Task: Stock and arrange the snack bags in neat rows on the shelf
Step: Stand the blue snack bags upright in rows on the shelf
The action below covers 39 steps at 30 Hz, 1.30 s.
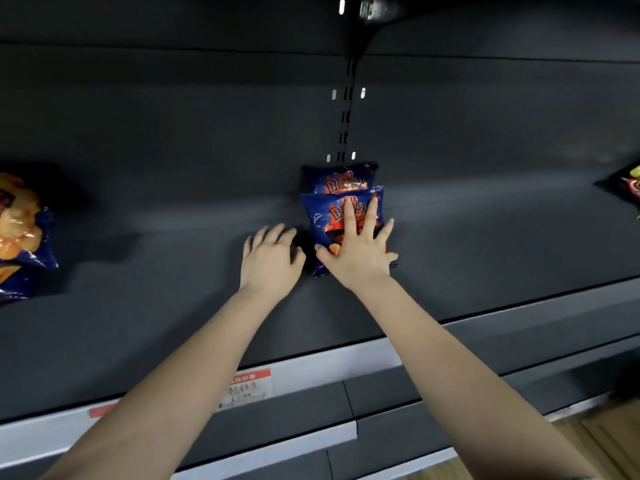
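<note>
Right hand (360,247), fingers spread flat, presses the front snack bag (323,216), lying lengthwise toward the shelf (173,271) back (rear bag (341,178) just behind); left hand (270,258), fingers apart, empty, just beside.

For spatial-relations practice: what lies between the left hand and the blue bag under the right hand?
Head view: only a narrow bare strip of shelf between left hand and bag.

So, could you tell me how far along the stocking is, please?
Done: one blue snack bag sits at the back. In hand: the right hand presses a second blue bag in front of it; left hand empty. Remaining: most of the dark shelf lies bare.
</note>
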### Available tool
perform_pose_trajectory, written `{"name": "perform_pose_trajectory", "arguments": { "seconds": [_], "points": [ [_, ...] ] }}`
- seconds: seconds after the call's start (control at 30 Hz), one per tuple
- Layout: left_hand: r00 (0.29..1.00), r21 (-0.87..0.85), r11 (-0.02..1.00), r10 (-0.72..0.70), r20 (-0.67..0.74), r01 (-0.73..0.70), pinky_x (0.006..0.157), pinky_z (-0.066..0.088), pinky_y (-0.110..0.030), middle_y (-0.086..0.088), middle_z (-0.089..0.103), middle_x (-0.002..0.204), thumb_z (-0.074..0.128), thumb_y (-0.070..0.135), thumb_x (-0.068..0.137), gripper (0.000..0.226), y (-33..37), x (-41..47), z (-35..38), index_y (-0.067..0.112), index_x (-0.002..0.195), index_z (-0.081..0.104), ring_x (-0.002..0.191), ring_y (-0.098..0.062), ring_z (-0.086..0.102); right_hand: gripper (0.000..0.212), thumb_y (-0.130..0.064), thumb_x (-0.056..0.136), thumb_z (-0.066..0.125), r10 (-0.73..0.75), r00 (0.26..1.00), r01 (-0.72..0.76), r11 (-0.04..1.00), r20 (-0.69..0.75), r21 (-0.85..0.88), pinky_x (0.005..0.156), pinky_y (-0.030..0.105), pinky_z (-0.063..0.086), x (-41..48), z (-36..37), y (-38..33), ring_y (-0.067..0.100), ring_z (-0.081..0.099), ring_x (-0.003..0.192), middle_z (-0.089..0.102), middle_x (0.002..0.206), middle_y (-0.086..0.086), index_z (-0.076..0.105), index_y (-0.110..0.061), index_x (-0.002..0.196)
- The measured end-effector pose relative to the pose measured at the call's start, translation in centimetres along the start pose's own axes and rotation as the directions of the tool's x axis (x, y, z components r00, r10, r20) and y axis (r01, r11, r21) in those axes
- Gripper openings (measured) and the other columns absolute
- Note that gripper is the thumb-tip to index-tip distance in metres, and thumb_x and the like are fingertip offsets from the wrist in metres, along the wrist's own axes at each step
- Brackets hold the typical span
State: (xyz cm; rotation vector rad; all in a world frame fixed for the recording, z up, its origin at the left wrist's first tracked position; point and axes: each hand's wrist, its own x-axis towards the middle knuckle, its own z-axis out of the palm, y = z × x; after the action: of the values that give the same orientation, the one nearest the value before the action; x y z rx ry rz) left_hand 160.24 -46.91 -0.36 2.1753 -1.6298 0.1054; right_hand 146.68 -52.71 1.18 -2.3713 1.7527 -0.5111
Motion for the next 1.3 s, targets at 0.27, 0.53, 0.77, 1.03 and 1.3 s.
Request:
{"name": "perform_pose_trajectory", "arguments": {
  "seconds": [0.27,0.53,0.77,1.03,1.3],
  "points": [
    [0.989,0.036,0.999,-0.020,0.149,0.015,0.114,0.017,-0.042,0.001,0.031,0.152,0.036,0.041,0.096,0.048,-0.4,-0.1,0.3,0.024,0.141,0.039,0.140,-0.025,0.023,0.098,-0.071,0.080,0.047,0.004,0.999,-0.004,1.000,-0.046,-0.004,0.100,0.070,0.026,-0.1,0.9,0.1,0.045,-0.005,0.143,-0.022,0.157,0.005,-0.011,-0.035,0.150],
    [0.983,0.032,0.999,-0.030,0.182,0.025,0.116,0.013,-0.042,0.001,0.026,0.154,0.034,0.042,0.097,0.049,-0.6,-0.2,0.3,0.026,0.142,0.036,0.142,-0.024,0.018,0.096,-0.077,0.080,0.039,-0.010,0.997,0.008,0.999,-0.074,-0.034,0.109,0.067,0.015,0.0,1.2,0.4,0.043,-0.006,0.144,-0.018,0.159,0.007,-0.008,-0.033,0.151],
    [0.979,0.025,1.000,-0.023,0.203,0.018,0.117,0.011,-0.044,0.000,0.024,0.155,0.033,0.043,0.096,0.050,-0.7,-0.1,0.5,0.027,0.143,0.034,0.143,-0.025,0.015,0.068,-0.064,0.090,0.013,-0.234,0.939,0.216,0.971,-0.250,-0.099,0.111,0.064,0.006,-0.1,1.3,-0.2,0.036,0.001,0.146,0.003,0.161,0.006,0.012,-0.035,0.151],
    [0.981,0.035,0.999,-0.013,0.194,0.006,0.117,0.012,-0.044,0.001,0.025,0.154,0.032,0.044,0.096,0.050,-0.8,0.0,0.6,0.026,0.143,0.034,0.142,-0.025,0.017,0.067,-0.064,0.091,0.010,-0.234,0.960,0.213,0.967,-0.151,-0.143,0.112,0.061,-0.002,0.4,1.9,0.2,0.034,-0.010,0.146,-0.009,0.161,0.003,-0.006,-0.036,0.150],
    [0.980,0.028,1.000,-0.013,0.201,0.007,0.117,0.004,-0.047,-0.001,0.023,0.155,0.033,0.040,0.097,0.050,-0.6,-0.2,0.1,0.025,0.144,0.032,0.144,-0.025,0.012,0.071,-0.067,0.089,0.020,-0.230,0.943,0.207,0.971,-0.239,-0.117,0.109,0.067,0.007,0.2,1.5,-0.2,0.037,0.004,0.146,0.008,0.160,0.007,0.011,-0.034,0.151]
  ]
}}
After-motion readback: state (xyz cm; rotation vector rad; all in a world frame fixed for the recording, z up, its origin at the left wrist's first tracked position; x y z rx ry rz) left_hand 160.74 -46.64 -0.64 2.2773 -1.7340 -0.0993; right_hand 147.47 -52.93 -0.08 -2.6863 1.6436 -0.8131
